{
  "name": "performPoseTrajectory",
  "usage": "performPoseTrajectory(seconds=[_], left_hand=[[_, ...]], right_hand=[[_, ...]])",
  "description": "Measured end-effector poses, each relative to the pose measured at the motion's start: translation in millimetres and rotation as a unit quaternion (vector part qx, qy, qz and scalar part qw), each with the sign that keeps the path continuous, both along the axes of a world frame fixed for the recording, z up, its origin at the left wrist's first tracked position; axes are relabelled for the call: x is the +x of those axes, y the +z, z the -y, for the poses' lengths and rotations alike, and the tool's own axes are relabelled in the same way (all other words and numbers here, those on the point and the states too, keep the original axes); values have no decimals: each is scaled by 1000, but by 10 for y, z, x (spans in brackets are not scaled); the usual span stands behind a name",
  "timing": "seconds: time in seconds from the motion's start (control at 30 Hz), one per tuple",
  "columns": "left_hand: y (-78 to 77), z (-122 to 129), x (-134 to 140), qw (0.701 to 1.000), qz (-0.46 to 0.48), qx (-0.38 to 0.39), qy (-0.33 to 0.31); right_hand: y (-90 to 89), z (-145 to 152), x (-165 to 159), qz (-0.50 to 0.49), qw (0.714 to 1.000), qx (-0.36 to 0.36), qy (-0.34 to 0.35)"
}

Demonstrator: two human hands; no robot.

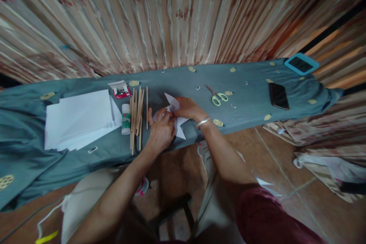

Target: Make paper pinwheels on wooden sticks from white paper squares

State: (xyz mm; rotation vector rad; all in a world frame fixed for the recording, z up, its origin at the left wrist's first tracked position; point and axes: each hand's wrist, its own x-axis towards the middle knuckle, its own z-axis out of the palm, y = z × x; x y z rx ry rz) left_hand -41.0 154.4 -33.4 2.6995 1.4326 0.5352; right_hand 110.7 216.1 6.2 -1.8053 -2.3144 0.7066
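A white piece of paper (180,131) with cut, pointed flaps lies at the table's front edge, some of its flaps curled inward toward the middle. My left hand (161,131) presses on its left and middle part, fingers bent and bunched over it. From the other side my right hand (185,108), with a silver bangle at the wrist, pinches a curled flap near the centre. Both hands' fingertips meet there and partly hide the paper. Just left of them are several thin wooden sticks (137,116), one lying apart from the bunch.
A green-and-white glue stick (126,120) and an open red-and-white box (121,89) of small metal pieces lie beside white paper sheets (81,116). To the right are green-handled scissors (216,96), a black phone (278,95) and a blue-framed device (301,64). A pleated curtain (160,19) hangs behind.
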Motion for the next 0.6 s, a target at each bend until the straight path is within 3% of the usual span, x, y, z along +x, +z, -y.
performPoseTrajectory(seconds=[0.37, 0.6], left_hand=[[3, -87, -11, 997, 57, -39, 17], [50, -96, 36, 999, 39, -27, 6]], right_hand=[[-22, 51, 135, -73, 997, 12, -18], [-53, 36, 119, -53, 998, 12, -15]])
